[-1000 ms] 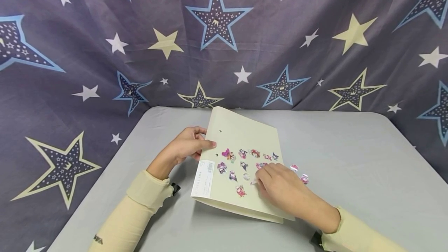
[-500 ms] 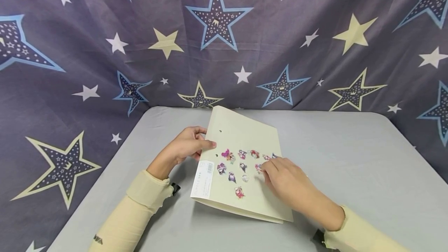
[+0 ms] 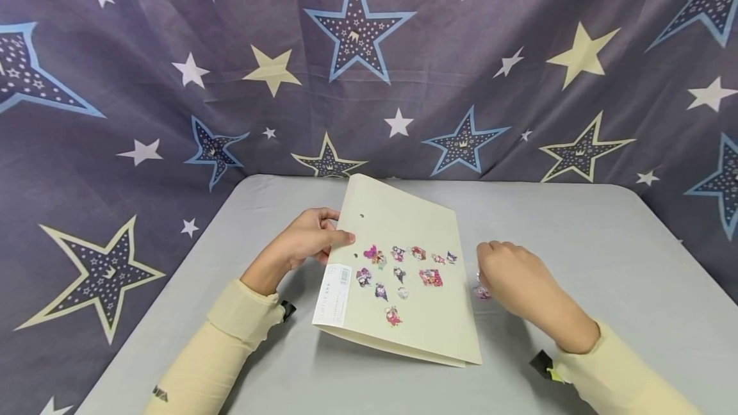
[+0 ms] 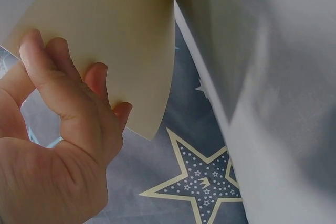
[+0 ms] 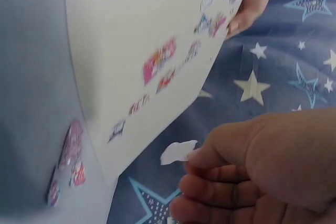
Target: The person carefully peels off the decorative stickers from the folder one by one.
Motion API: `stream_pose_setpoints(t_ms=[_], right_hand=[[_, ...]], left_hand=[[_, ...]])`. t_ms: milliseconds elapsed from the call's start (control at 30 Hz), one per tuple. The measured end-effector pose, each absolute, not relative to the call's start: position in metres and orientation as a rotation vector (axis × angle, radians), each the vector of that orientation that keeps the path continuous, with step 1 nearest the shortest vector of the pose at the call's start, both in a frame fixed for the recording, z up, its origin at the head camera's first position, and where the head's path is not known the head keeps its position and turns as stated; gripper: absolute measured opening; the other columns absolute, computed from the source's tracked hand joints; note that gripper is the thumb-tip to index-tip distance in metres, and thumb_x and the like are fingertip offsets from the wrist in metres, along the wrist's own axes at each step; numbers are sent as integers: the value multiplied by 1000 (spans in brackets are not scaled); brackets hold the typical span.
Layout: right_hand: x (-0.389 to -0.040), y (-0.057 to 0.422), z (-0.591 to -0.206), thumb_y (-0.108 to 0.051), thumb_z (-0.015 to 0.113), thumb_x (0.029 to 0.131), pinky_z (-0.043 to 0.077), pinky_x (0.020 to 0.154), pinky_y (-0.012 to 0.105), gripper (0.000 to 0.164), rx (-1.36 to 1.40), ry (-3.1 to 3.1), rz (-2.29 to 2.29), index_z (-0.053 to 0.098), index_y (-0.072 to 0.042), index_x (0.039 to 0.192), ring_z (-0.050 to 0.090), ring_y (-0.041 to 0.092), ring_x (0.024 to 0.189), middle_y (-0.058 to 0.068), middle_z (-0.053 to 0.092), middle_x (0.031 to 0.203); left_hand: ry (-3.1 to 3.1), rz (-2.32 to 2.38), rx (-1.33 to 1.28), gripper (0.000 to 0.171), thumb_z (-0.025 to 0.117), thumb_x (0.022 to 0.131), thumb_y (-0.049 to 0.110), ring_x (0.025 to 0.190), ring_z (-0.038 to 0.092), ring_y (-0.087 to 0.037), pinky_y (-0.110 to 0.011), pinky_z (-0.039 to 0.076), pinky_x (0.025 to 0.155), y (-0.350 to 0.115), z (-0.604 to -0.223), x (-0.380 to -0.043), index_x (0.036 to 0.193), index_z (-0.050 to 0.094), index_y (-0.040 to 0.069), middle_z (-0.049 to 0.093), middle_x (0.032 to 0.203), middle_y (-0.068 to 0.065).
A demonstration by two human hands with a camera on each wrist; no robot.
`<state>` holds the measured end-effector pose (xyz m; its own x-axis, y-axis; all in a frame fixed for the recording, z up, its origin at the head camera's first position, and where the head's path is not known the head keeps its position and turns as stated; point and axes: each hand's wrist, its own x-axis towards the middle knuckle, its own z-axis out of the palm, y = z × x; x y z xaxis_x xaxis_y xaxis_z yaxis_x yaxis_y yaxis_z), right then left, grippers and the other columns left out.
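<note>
Right hand (image 3: 516,279) had just come off the cream folder (image 3: 403,213) to its right side, leaving the square pink sticker (image 3: 430,278) uncovered; sticker work looked to be between 2 placements. Right thumb and forefinger pinched a small white scrap (image 5: 176,152), jutting past their tips; loose stickers (image 5: 72,145) lay on the table (image 3: 588,248) near that hand. Left hand (image 3: 308,237) gripped folder's left edge

i see pale yellow sleeves (image 3: 198,357) with broad cuffs (image 3: 245,314), a dark marking (image 3: 160,394) on the left sleeve, black pieces (image 3: 288,310) beside both cuffs.
</note>
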<state>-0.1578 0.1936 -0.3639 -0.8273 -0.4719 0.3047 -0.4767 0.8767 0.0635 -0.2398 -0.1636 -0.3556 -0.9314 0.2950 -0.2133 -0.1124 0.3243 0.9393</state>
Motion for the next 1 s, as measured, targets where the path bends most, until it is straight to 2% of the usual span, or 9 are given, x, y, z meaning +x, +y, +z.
stream_pose_setpoints(t_ms=[200, 500, 700, 1000], right_hand=[[-165, 205, -366, -2, 80, 82, 50, 50, 36, 22, 635, -2863, -14, 58, -1, 77, 52, 20, 58, 6, 53, 67], [-173, 213, -372, 1, 71, 87, 55, 53, 43, 17, 567, -2999, -41, 57, 0, 77, 56, 22, 60, 9, 56, 68], [-173, 211, -373, 5, 62, 90, 55, 55, 42, 11, 627, -3073, -7, 59, 0, 82, 58, 22, 64, 9, 57, 72], [-171, 204, -373, 3, 62, 91, 48, 54, 36, 4, 645, -3152, 108, 63, 0, 90, 51, 20, 65, 8, 60, 76]], left_hand=[[2250, 1639, 171, 61, 76, 87, 9, 62, 69, -18, -27, 57, 47, -164, -355, -239, 138, 46, -8, 64, 84, -10], [2235, 1653, 185, 60, 76, 88, 8, 59, 67, -15, -26, 56, 47, -163, -353, -238, 138, 47, -7, 65, 80, -8], [2244, 1645, 179, 59, 76, 87, 9, 57, 65, -14, -25, 55, 46, -163, -352, -238, 137, 48, -7, 64, 79, -7], [2240, 1645, 181, 58, 76, 88, 9, 57, 65, -14, -25, 55, 46, -163, -352, -238, 136, 49, -7, 63, 79, -7]])
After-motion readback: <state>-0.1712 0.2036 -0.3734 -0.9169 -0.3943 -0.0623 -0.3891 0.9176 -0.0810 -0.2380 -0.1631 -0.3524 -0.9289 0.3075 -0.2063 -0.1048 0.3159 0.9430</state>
